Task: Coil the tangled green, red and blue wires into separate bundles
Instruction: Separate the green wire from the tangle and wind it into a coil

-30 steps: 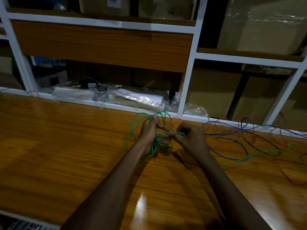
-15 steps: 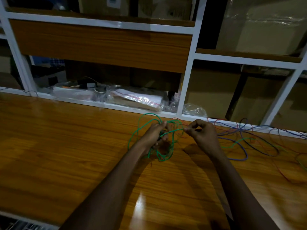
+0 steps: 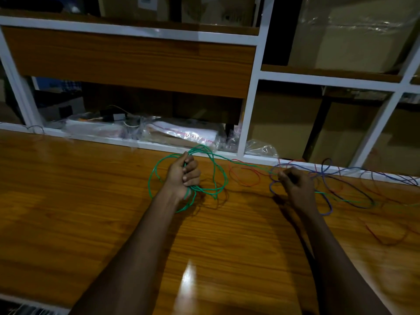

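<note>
Green wire (image 3: 156, 171) sits in several loose loops gathered in the left hand (image 3: 183, 176), whose fingers are curled closed around the bundle just above a glossy wooden table (image 3: 91, 212). From that fist, 1 strand of green runs rightward along the table's far edge to the right hand (image 3: 295, 187), which is also closed; it seems to pinch the strand, though the dim light makes the exact grip hard to confirm. Holding the coil steady on one side while drawing the free length out with the other likely keeps the loops together and frees the green from the rest. Red wire (image 3: 245, 178) lies in a loop between the 2 hands, and blue wire (image 3: 329, 201) sprawls around and past the right hand, both loose. Behind the table stands a white-framed shelf (image 3: 250, 110) holding cardboard boxes (image 3: 352, 37) and plastic bags (image 3: 181, 133). The room is dark.
</note>
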